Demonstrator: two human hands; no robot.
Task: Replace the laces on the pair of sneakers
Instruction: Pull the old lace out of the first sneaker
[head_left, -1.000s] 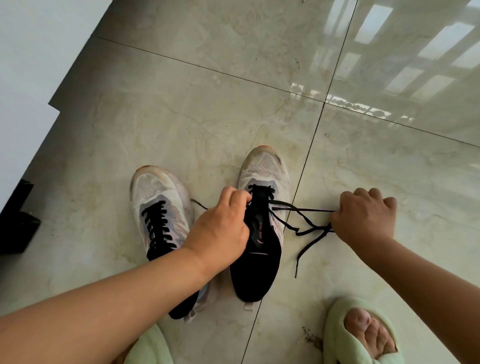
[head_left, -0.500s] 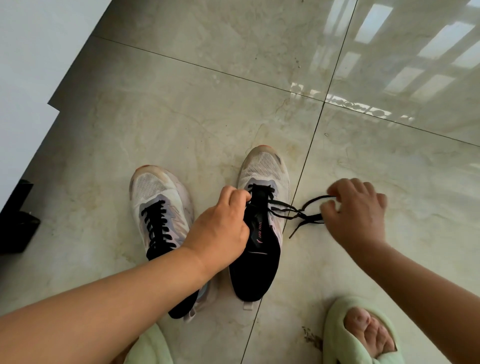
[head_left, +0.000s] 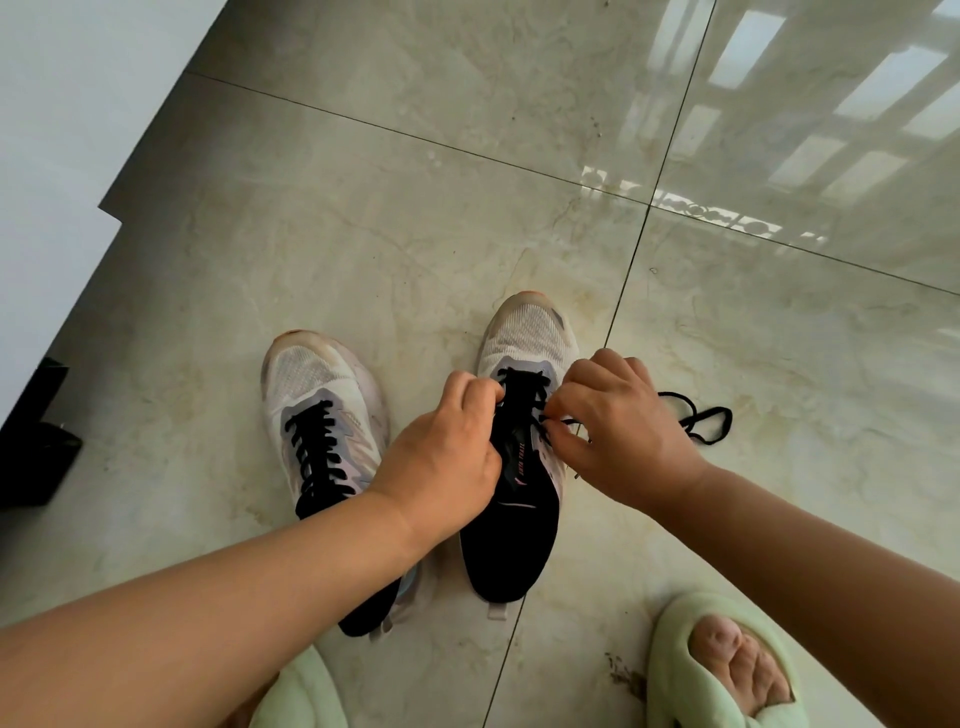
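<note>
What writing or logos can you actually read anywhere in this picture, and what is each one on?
Pink lettering on the black insole of the right sneaker: a short line of capitals, too small and blurred to read.
Pink swoosh-like logo below that lettering on the same insole: a mark, not words.
Side marking on the left sneaker: a pale shape, no readable letters.
Nothing else readable on the black lace, slippers or floor tiles.

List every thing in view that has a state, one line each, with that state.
Left sneaker: on the floor, black lace threaded through its eyelets.
Right sneaker: on the floor, laced only near the toe, tongue laid open.
Black lace: loose end lying on the tile beside the right sneaker.
Left hand: gripping the right sneaker's left edge.
Right hand: pinching the lace at the eyelets.
Slipper: worn on a foot.
</note>
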